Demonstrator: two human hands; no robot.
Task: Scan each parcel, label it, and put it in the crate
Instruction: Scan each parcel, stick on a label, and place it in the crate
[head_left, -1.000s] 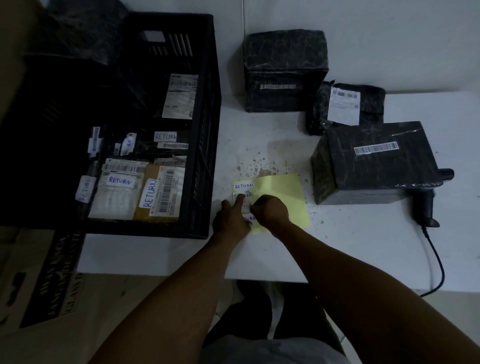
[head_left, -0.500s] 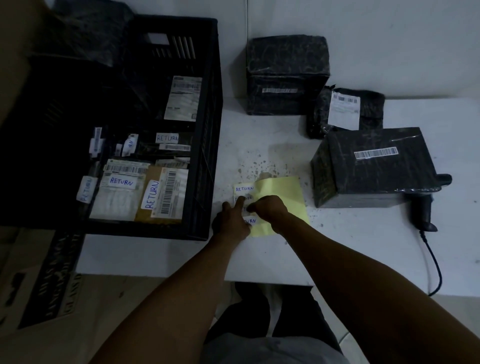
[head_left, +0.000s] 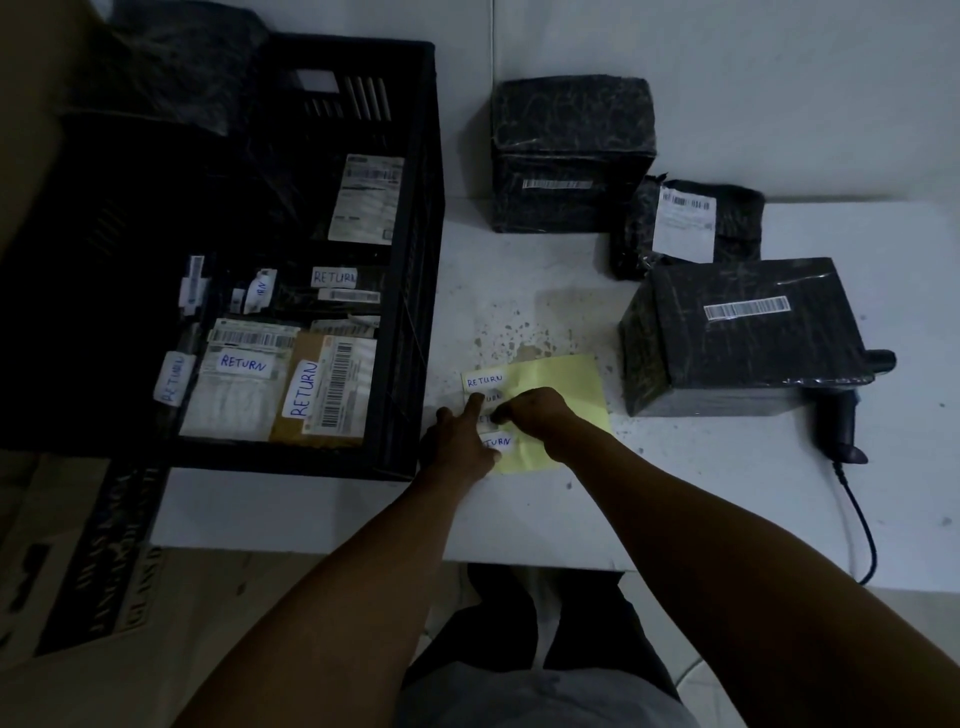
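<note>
Down on the worktop (head_left: 675, 493), the right hand (head_left: 537, 415) has its grip pinched on a white RETURN label (head_left: 485, 415) on the yellow sheet (head_left: 566, 387); the label's long axis runs left to right. Just left of that grip, the left hand (head_left: 462, 441) presses a straight forefinger on the labels. Farther left stands the black crate (head_left: 415, 260); right of the grip sits a barcoded black parcel (head_left: 743, 338), touching the scanner (head_left: 844, 421).

Left hand (head_left: 460, 441) presses index finger on yellow label sheet (head_left: 563, 384) on white desk (head_left: 675, 493); right hand (head_left: 537, 415) pinches a RETURN label (head_left: 484, 381) strip. Black crate (head_left: 415, 260) left holds labelled parcels; three black parcels (head_left: 743, 332) and scanner (head_left: 844, 415) right.
</note>
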